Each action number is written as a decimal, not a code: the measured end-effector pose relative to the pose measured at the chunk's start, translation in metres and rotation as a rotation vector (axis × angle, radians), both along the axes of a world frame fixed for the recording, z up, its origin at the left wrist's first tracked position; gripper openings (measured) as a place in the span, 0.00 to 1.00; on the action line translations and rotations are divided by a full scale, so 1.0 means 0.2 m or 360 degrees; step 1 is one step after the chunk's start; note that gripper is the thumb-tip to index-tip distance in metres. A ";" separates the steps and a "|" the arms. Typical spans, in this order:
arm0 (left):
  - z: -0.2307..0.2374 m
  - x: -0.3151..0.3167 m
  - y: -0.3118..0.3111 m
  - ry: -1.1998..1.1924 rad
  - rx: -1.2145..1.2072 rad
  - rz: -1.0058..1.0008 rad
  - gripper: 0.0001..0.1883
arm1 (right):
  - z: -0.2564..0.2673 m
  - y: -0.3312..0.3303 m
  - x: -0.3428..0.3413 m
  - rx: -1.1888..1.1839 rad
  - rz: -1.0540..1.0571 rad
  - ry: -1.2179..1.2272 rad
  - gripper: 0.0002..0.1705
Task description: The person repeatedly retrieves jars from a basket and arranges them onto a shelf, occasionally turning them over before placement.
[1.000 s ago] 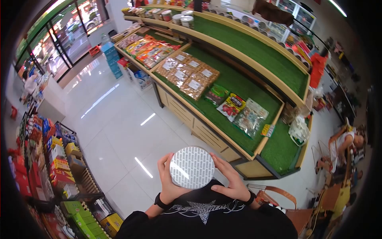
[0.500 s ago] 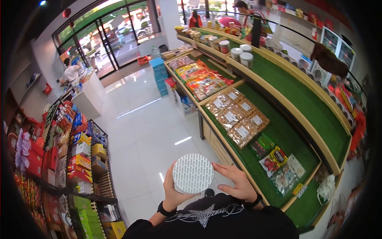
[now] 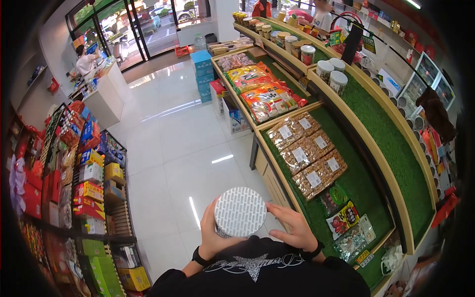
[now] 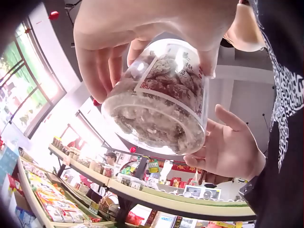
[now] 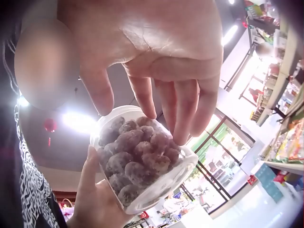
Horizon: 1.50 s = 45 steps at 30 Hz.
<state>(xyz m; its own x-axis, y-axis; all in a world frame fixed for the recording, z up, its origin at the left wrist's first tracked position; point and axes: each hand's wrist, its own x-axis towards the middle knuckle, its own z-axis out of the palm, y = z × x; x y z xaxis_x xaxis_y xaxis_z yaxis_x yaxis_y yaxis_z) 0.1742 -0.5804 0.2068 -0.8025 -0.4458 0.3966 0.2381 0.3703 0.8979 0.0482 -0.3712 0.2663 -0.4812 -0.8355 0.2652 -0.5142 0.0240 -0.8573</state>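
A clear plastic jar with a round silver-patterned top (image 3: 240, 211) is held in front of the chest. My left hand (image 3: 213, 241) grips its side, fingers round the wall and thumb across the front. Through the wall of the jar (image 5: 137, 156), lumpy dark pieces with a whitish coat show in the right wrist view. A printed label (image 4: 173, 71) faces the left wrist camera, above the jar's base (image 4: 152, 126). My right hand (image 3: 297, 231) is at the jar's right side, fingers extended, fingertips right at the rim and thumb apart from it.
To the right runs a wooden display stand (image 3: 292, 195) lined with green matting. It bears packed brown blocks (image 3: 307, 153), bagged snacks (image 3: 267, 96) and lidded jars (image 3: 331, 72). Shelves of boxed goods (image 3: 91, 190) line the left. Tiled floor (image 3: 183, 148) leads towards glass doors, with a person at a counter (image 3: 106, 99).
The view has swung left, so the display stand lies further right and the doors show more fully. The jar stays before the chest; the right thumb has moved slightly away from it.
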 end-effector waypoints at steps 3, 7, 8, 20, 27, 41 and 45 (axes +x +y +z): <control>-0.01 -0.14 -0.17 0.0013 -0.0043 -0.0091 0.58 | 0.01 -0.13 -0.08 0.0003 -0.0090 0.0013 0.39; 0.02 -0.31 -0.39 0.0054 -0.0027 -0.0171 0.58 | 0.03 -0.34 -0.16 -0.0018 -0.0215 0.0024 0.39; 0.03 -0.34 -0.45 0.0050 -0.0027 -0.0203 0.58 | 0.03 -0.39 -0.18 -0.0036 -0.0224 0.0000 0.40; 0.05 -0.75 -0.84 -0.0245 -0.0019 -0.0608 0.56 | -0.04 -0.77 -0.31 0.0050 -0.0756 -0.0015 0.43; 0.05 -1.14 -0.78 -0.0314 -0.0147 -0.0996 0.54 | -0.07 -0.69 -0.44 0.0083 -0.1052 -0.0125 0.47; 0.13 -2.04 -0.31 -0.0379 -0.0050 -0.1346 0.55 | -0.09 -0.22 -1.17 0.0193 -0.1292 0.0127 0.46; 0.06 -2.19 -0.20 -0.0402 -0.0155 -0.1315 0.54 | -0.09 -0.13 -1.29 0.0211 -0.1315 -0.0036 0.47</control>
<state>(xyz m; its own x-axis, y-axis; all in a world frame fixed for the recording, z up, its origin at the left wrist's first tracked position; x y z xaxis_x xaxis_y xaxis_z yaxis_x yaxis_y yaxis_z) -0.2637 -0.6203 0.2187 -0.9232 0.3450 0.1693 0.2626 0.2446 0.9334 -0.2105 -0.3973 0.2491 -0.9565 -0.2351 0.1727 -0.2697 0.4869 -0.8308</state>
